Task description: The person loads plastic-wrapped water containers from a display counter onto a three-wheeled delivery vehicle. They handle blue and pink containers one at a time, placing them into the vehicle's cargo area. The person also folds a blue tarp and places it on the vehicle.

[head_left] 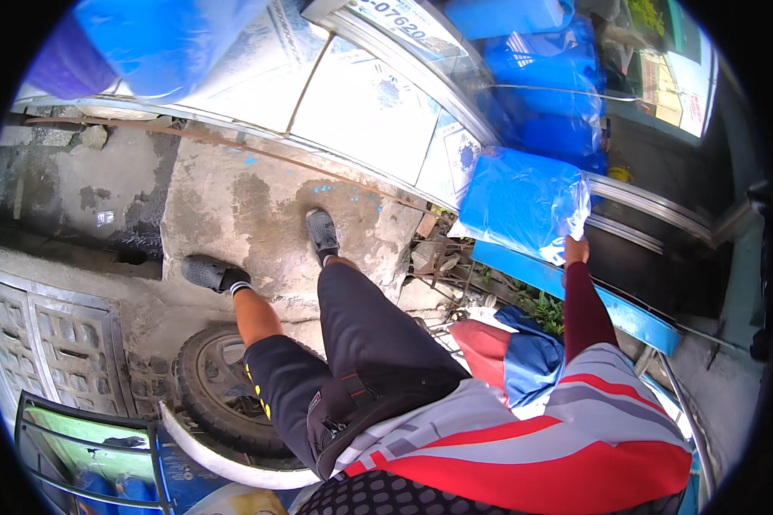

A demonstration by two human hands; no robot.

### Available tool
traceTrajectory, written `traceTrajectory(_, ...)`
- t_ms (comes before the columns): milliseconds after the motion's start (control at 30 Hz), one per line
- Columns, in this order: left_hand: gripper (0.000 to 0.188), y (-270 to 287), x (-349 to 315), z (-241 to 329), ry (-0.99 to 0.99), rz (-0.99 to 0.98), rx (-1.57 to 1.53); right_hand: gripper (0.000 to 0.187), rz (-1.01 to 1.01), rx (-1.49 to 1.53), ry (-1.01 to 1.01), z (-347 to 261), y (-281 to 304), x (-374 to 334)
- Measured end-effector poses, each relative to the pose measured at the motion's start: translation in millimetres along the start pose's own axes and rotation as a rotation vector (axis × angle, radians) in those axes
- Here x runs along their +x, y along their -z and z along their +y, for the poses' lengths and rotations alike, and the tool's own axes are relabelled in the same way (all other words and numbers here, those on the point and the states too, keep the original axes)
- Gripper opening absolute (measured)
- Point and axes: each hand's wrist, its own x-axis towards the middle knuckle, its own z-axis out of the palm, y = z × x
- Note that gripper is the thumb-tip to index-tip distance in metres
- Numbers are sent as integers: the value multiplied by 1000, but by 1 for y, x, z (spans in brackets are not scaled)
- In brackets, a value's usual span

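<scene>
A squarish blue bundle wrapped in clear plastic is at the upper right, beside a metal-framed sliding window opening. My right hand, at the end of a maroon sleeve, is closed on the gathered plastic at the bundle's near right corner. The fingers are partly hidden by the shiny wrap. Beneath the bundle runs a light blue ledge. My left hand is out of the picture.
More blue plastic-wrapped bundles are stacked behind the glass. A tyre lies by my legs, near a metal gate. Rubble and a red and blue cloth lie below the ledge. Another blue bundle is at the upper left.
</scene>
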Motion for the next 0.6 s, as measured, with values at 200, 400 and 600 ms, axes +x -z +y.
traceTrajectory(200,42,-74,-148,394,275,-839,-1102,53,-335,84,-139,112,-34,163)
traceTrajectory(400,24,55,-257,741,-412,-1060,-1214,49,-66,38,-389,57,-95,153)
traceTrajectory(600,16,78,-331,856,125,-1311,-1564,37,-19,323,-257,40,-63,117)
